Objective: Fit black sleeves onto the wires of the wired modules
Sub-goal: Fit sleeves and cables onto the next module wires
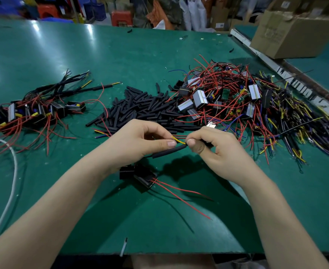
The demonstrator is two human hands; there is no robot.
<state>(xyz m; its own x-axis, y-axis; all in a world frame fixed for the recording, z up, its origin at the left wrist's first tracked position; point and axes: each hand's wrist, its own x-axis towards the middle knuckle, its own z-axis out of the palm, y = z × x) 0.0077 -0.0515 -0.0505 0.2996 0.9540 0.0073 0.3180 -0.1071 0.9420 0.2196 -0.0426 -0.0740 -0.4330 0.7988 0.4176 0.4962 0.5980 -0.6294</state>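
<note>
Head view, over the green bench: I see both hands raised above the green table (pixel 43 55), meeting near the middle of the frame
Left hand (pixel 140 140): fingers curled, thumb and forefinger pinching the black sleeve (pixel 168 151) at its upper part; the sleeve slants down to the left, clear of the table
Right hand (pixel 216 146): fingers clenched round a dark bundle of wire, thumb and forefinger pinching at the sleeve's mouth
Wires at the pinch: a yellow wire (pixel 178 140) and thin red strands show in the gap between the two thumbs, just above the sleeve's open end; I cannot tell whether any has entered the sleeve
Module in work (pixel 144 174): a black block hanging or lying under the left wrist, I cannot tell which; two red leads (pixel 181 193) trail from it to the right across the table
Loose sleeves (pixel 144 107): a heap of short black tubes on the table just beyond the hands
Unsleeved modules (pixel 227 94): a tangled pile of silver and black blocks with red, yellow and blue wires, right of the sleeve heap and touching it
Sleeved modules (pixel 39 109): a smaller cluster at the left, black-covered leads pointing away from me
White cable (pixel 12 187): curving along the left edge
Cardboard box (pixel 291 33): far right, on the adjoining table
</note>
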